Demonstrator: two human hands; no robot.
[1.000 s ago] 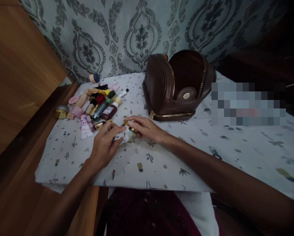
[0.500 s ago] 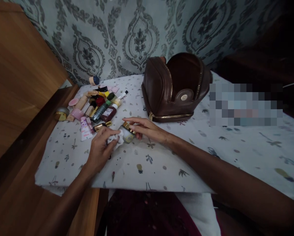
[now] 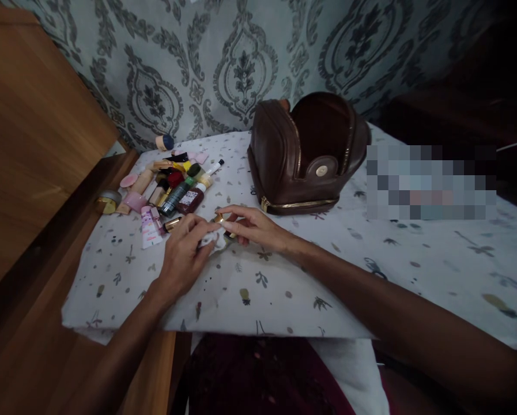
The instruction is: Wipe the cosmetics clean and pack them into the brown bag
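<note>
My left hand (image 3: 184,246) presses a crumpled white cloth (image 3: 214,240) against a small bottle that looks like perfume. Most of the bottle is hidden behind the cloth and fingers. My right hand (image 3: 255,226) grips the bottle from the other side, thumb and fingers around its gold cap (image 3: 218,218). Just left of the hands lies a gold-and-dark slim tube (image 3: 172,224), partly covered by my left hand. A white and purple squeeze tube (image 3: 150,229) is beside it.
A brown zip bag (image 3: 275,150) stands unzipped behind my right hand. Several cosmetics, among them a dark red bottle (image 3: 191,199), are heaped at the left, with a gold-lidded jar (image 3: 108,202) near the wooden panel (image 3: 46,109). A patterned cloth (image 3: 258,300) covers the table.
My left hand and the white cloth have moved right, over the bottle, which showed more before. My right hand has stayed almost in place at the cap.
</note>
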